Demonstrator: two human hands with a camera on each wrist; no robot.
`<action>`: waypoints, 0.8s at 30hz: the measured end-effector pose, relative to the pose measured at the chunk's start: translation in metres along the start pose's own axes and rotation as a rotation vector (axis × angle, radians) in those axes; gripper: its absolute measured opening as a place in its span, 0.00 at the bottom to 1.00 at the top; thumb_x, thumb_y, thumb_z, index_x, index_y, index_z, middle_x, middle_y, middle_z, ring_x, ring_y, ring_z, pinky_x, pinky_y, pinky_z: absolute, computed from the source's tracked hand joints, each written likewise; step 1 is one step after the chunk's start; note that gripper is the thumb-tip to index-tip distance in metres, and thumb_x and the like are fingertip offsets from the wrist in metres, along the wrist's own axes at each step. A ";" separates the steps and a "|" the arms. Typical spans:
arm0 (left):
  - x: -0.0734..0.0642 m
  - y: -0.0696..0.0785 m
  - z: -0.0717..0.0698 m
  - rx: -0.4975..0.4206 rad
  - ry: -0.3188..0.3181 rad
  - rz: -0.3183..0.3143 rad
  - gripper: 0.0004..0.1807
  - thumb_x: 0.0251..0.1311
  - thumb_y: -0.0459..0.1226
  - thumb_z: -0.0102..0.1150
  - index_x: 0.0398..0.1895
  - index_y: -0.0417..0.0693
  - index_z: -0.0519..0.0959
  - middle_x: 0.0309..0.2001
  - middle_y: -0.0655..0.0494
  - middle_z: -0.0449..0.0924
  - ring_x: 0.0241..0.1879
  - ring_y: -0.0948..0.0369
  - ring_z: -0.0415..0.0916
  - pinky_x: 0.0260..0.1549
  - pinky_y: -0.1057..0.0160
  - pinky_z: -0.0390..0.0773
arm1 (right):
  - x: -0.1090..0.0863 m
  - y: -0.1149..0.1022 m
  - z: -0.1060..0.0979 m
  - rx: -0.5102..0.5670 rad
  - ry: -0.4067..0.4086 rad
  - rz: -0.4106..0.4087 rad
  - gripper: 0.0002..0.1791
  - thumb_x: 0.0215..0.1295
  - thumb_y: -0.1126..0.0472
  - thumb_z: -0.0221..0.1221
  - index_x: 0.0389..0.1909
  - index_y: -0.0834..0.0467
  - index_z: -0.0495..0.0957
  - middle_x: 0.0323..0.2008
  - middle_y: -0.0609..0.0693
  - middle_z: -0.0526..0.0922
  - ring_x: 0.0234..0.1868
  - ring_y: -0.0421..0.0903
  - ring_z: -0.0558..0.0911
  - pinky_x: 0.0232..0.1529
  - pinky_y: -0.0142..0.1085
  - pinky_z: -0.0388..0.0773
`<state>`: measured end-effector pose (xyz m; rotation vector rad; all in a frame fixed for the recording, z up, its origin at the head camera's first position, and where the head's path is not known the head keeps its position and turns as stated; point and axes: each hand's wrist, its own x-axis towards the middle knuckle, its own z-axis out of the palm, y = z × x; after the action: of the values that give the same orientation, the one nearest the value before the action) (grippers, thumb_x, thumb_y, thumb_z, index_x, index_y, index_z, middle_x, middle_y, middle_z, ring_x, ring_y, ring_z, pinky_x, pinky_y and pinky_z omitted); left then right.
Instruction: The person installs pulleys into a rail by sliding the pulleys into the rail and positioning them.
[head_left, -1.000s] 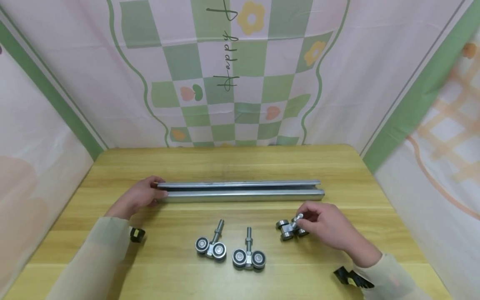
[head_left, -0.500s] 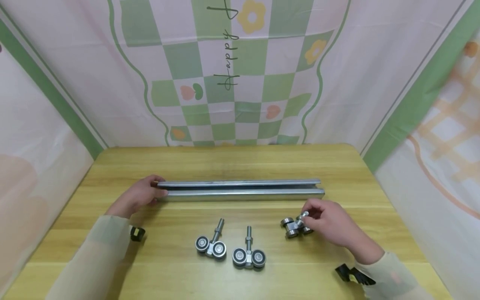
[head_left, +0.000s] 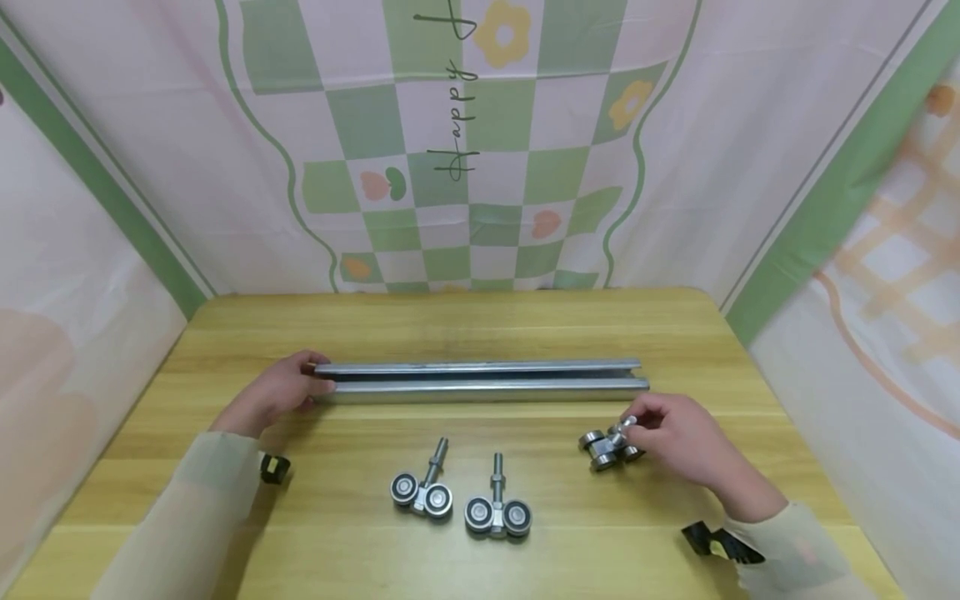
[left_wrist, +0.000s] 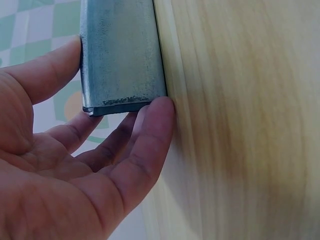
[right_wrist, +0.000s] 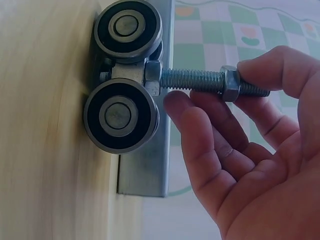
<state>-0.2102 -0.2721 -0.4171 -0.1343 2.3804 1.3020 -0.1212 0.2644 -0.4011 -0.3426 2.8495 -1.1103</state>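
A silvery C-shaped metal track (head_left: 480,392) lies crosswise on the table, its slot facing up. My left hand (head_left: 279,393) holds its left end, with the thumb on one side and fingers around the end in the left wrist view. Right of and nearer than the track's right end, my right hand (head_left: 678,443) pinches the threaded bolt of a roller trolley (head_left: 602,452). In the right wrist view the bolt (right_wrist: 192,80) carries a nut close to the thumb, and two trolley wheels (right_wrist: 120,115) face the camera. How far the trolley stands off the table I cannot tell.
Two more roller trolleys lie near the middle front: a tilted one (head_left: 438,501) and, to its right, one (head_left: 478,516) with its bolt pointing away from me. The wooden table (head_left: 337,550) ends at a patterned cloth backdrop (head_left: 495,183); similar cloth hangs at both sides.
My right hand has moved right and slightly away from me, carrying the roller trolley along. The left hand, the track and the two lying trolleys have stayed put.
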 end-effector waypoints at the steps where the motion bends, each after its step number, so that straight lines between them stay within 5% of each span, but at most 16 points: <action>1: 0.000 0.000 0.000 0.000 0.002 -0.002 0.32 0.65 0.38 0.64 0.68 0.38 0.64 0.59 0.38 0.68 0.49 0.49 0.73 0.47 0.53 0.78 | 0.000 0.001 -0.001 0.000 0.003 0.005 0.04 0.59 0.63 0.68 0.30 0.51 0.82 0.31 0.42 0.83 0.35 0.44 0.79 0.36 0.39 0.76; 24: 0.001 -0.001 0.000 0.025 0.016 0.006 0.30 0.66 0.38 0.64 0.67 0.38 0.65 0.57 0.39 0.70 0.47 0.50 0.74 0.45 0.54 0.79 | 0.002 0.041 -0.034 -0.161 0.134 0.064 0.01 0.63 0.61 0.65 0.34 0.54 0.82 0.35 0.49 0.84 0.37 0.49 0.78 0.36 0.43 0.73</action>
<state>-0.2110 -0.2722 -0.4184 -0.1307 2.4108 1.2783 -0.1352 0.3158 -0.4042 -0.1907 3.0519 -0.9295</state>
